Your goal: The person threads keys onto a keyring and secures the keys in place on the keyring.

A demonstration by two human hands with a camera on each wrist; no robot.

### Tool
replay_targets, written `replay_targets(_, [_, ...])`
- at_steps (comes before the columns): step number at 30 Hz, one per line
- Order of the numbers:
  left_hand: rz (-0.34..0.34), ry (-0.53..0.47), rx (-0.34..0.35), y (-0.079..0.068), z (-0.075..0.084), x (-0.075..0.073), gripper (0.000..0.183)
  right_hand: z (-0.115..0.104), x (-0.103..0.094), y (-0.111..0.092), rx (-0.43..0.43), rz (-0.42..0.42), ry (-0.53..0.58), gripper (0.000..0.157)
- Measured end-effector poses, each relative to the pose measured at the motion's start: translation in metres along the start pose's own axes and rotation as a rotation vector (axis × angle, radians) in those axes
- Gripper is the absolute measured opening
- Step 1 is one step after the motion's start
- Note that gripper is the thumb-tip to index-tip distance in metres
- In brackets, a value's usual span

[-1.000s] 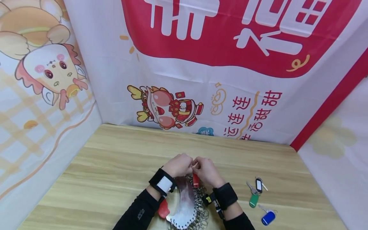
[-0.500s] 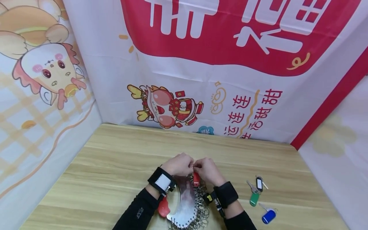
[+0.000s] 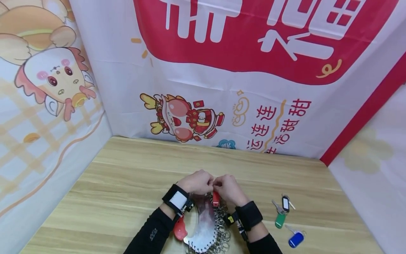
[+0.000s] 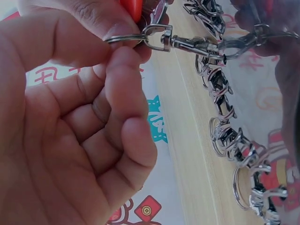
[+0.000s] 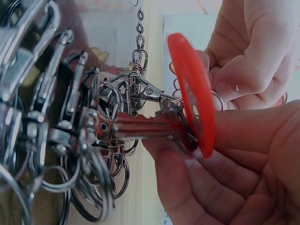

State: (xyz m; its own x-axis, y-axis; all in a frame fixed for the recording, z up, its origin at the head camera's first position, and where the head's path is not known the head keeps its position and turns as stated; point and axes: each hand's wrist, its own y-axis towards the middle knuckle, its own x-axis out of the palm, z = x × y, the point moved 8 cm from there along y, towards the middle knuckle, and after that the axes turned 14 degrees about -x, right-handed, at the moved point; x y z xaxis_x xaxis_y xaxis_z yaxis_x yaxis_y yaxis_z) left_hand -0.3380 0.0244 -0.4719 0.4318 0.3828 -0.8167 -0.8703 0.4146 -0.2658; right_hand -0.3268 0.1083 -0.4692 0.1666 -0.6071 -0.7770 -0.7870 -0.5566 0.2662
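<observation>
My left hand pinches a metal split ring between thumb and forefinger in the left wrist view. The ring joins a swivel snap hook on a crescent-shaped metal plate. Close against it, my right hand pinches a key with a red key tag in the right wrist view. The tag hides part of that grip, and whether the key's ring is threaded on the split ring cannot be told. The fingertips of both hands almost meet above the plate.
Many snap hooks and rings hang along the plate's right edge. A red grip sits at its left. On the table, to the right, lie keys with a green tag, a black-framed tag and a blue tag.
My right fingers have drawn in slightly against the left ones, and the pale sliver between them is no longer seen. Both arms and the plate have stayed nearly in place.
</observation>
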Motion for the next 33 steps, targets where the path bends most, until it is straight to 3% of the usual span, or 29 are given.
replay_targets(6, [0.015, 0.021, 0.027, -0.003, 0.001, -0.001, 0.021, -0.001, 0.001, -0.002, 0.043, 0.005, 0.018, 0.011])
replay_targets(12, [0.053, 0.042, 0.0, 0.0, -0.002, -0.001, 0.021, 0.004, 0.001, -0.003, 0.113, -0.007, 0.056, 0.011])
replay_targets(23, [0.065, 0.12, 0.001, -0.001, 0.001, 0.002, 0.024, 0.005, 0.007, -0.007, 0.113, -0.061, 0.131, 0.012])
replay_targets(28, [0.079, 0.158, 0.026, -0.001, 0.006, 0.003, 0.024, 0.007, 0.004, -0.008, 0.144, -0.037, 0.149, 0.011])
replay_targets(33, [0.096, 0.21, 0.066, -0.002, 0.011, 0.002, 0.026, 0.005, 0.002, -0.005, 0.116, -0.023, 0.148, 0.01])
